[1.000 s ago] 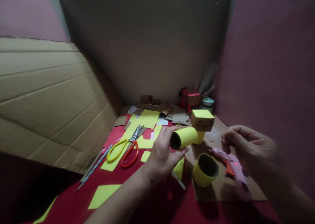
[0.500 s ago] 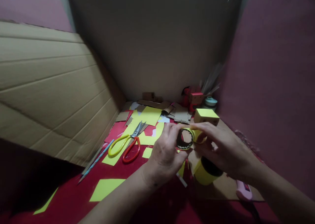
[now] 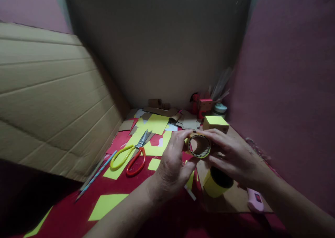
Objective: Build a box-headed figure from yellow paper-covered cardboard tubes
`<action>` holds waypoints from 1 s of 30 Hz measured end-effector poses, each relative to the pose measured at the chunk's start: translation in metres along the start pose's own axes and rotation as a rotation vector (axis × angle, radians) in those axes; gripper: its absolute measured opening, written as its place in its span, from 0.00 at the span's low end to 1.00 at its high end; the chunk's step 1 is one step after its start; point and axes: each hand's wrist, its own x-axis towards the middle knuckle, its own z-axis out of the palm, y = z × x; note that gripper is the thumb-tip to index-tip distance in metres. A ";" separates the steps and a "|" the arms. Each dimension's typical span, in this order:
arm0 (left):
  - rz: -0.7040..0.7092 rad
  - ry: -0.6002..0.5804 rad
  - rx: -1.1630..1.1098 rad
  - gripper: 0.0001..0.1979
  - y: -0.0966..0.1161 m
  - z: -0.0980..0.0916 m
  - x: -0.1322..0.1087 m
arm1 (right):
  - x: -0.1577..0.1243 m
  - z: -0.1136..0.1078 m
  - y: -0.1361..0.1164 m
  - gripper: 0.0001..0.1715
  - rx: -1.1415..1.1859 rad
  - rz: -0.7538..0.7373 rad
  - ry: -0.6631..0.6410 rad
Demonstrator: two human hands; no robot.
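Between my two hands is a short corrugated cardboard tube (image 3: 199, 155) with yellow paper round its outside; its open end faces me. My left hand (image 3: 171, 161) grips its left side, fingers above and thumb below. From the right, my right hand (image 3: 230, 152) closes on the same tube with fingertips at its top and lower edge. Just below my right hand stands a second yellow-covered tube (image 3: 216, 187) with a dark inside, on a cardboard sheet (image 3: 222, 205). A cardboard box with a yellow top (image 3: 216, 121) sits behind my right hand.
Scissors (image 3: 140, 149) with one yellow and one red handle lie part open on yellow paper (image 3: 157, 123). A striped pencil (image 3: 96, 177) is at left, beside a tall cardboard panel (image 3: 52, 91). A pink cutter (image 3: 255, 200) rests at right. Scraps and a glue-like jar (image 3: 220, 108) are at the back.
The tube has turned in my hands, so its open end now shows more light inside and points differently. My right fingers have shifted onto its right side. The whole view has moved slightly.
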 end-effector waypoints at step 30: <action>-0.457 0.062 -0.773 0.25 0.018 -0.004 0.008 | 0.007 -0.003 -0.013 0.21 0.264 0.106 -0.076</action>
